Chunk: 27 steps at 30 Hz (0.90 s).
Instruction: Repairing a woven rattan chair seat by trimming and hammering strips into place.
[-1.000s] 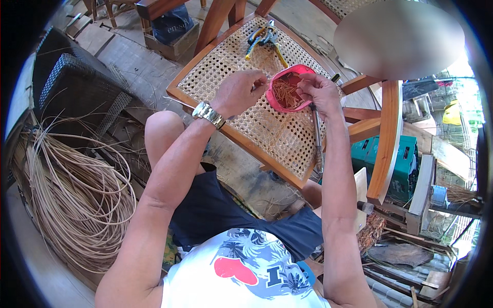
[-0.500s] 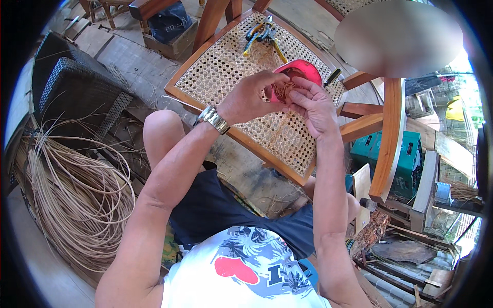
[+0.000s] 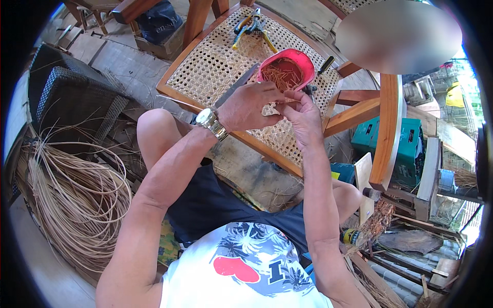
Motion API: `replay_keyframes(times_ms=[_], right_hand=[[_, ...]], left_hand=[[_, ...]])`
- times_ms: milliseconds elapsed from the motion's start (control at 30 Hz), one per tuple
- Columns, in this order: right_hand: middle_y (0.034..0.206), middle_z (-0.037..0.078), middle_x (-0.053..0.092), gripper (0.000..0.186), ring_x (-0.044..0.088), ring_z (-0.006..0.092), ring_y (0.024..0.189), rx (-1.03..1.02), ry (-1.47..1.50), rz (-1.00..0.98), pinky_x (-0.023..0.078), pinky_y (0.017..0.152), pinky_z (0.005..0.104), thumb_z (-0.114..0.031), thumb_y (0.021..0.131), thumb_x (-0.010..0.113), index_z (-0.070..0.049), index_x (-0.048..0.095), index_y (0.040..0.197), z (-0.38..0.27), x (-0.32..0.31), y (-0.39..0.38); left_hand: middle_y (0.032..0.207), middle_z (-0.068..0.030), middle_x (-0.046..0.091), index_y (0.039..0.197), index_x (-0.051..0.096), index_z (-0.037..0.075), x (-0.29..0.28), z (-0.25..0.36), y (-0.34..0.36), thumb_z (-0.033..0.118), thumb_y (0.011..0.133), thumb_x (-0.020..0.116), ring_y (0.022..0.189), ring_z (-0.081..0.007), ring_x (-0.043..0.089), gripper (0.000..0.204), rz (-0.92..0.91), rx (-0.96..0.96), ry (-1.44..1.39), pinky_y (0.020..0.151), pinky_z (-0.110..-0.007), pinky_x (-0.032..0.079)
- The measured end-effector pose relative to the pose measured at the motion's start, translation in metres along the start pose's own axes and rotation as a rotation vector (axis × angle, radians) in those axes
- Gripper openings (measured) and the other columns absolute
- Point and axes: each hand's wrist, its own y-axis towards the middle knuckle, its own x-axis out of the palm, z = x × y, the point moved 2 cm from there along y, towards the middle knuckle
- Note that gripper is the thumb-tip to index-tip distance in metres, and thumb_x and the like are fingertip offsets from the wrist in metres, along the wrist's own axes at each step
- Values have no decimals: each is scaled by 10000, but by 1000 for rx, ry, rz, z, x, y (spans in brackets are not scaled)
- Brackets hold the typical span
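On the caned chair seat (image 3: 200,72) with a wooden frame sits a pink container (image 3: 285,69) of small thin sticks. Just below it my left hand (image 3: 249,105) curls its fingers toward my right hand (image 3: 300,115), whose thumb and index finger are pinched. Both hands' fingertips meet over the seat; whatever they hold is too small or hidden to name. Pliers with yellow handles (image 3: 251,33) lie at the back of the seat, a dark flat blade (image 3: 233,87) partly under my left hand, and a black-handled tool (image 3: 326,64) right of the container.
A large coil of cane strands (image 3: 77,205) lies at my left, below a dark woven box (image 3: 72,102). At right are the chair's curved wooden member (image 3: 385,138), a green crate (image 3: 395,154) and scrap wood. A dark bag (image 3: 156,23) sits behind; a blurred oval covers the upper right.
Both hands have moved down from the pink container's opening toward the front of the seat, uncovering the sticks inside. The chair sits slightly higher and further left in view.
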Motion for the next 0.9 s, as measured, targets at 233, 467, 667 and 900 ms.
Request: replay_keyframes(times_ms=[233,467,667,900], right_hand=[[1112,106,712,429,692,159,923,239,396,-260,565,804,288,20,916,715,-17,558,1315,-5,-13,-6],[1095,86,707,430,676,142,837,314,495,-264,557,740,290,-15,912,743,-28,556,1299,-14,-13,-7],[948,48,683,338,645,106,813,116,-18,-86,523,702,260,5,904,738,-24,600,1210,-27,-2,-9],[929,43,694,300,617,76,826,61,-315,-145,506,721,231,-22,944,718,10,612,1223,-34,12,-7]], left_hand=[[1042,-80,703,1112,714,55,-7,7,0,179,764,831,919,-220,695,387,-113,-71,-202,826,-358,566],[1044,-67,731,1147,724,60,-15,1,-1,134,862,808,915,-184,706,305,-158,-130,-422,818,-330,563],[1018,-116,749,1126,719,48,-10,-7,-2,157,912,766,909,-262,734,245,-105,-42,-178,775,-372,562],[950,-82,774,1036,749,28,-21,-9,-6,105,916,770,807,-166,737,144,-98,-106,-235,730,-317,575]])
